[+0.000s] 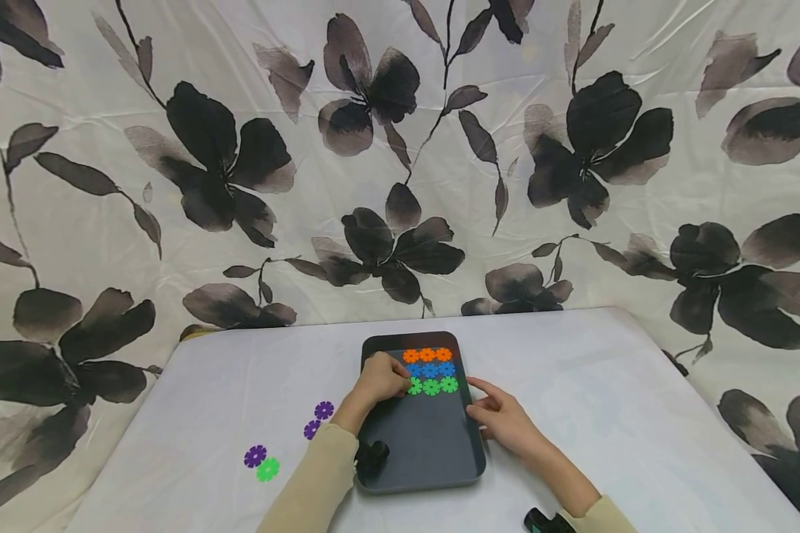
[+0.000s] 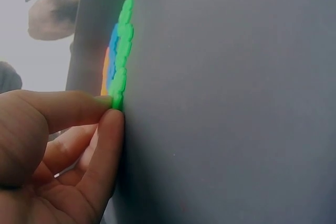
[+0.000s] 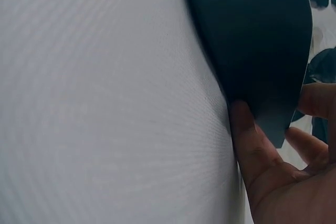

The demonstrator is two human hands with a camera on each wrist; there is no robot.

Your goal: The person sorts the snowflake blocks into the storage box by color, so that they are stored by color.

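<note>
A dark grey tray (image 1: 427, 451) lies on the table with three rows of flower-shaped snowflake discs: orange discs (image 1: 427, 355) at the back, blue discs (image 1: 430, 370) in the middle, green discs (image 1: 431, 387) in front. My left hand (image 1: 380, 379) reaches over the tray's left side and pinches the leftmost green disc (image 2: 119, 82) between thumb and finger, at the end of its row. At the tray's right side, my right hand (image 1: 507, 423) holds the edge. In the right wrist view, its thumb (image 3: 254, 142) lies against the outer wall and its fingers reach the rim.
Left of the tray, two purple discs (image 1: 323, 410) lie close together by the left forearm. Farther left, another purple disc (image 1: 255, 456) touches a loose green disc (image 1: 267, 469). A white cloth (image 1: 607, 400) covers the table, and a floral curtain (image 1: 493, 185) hangs behind it.
</note>
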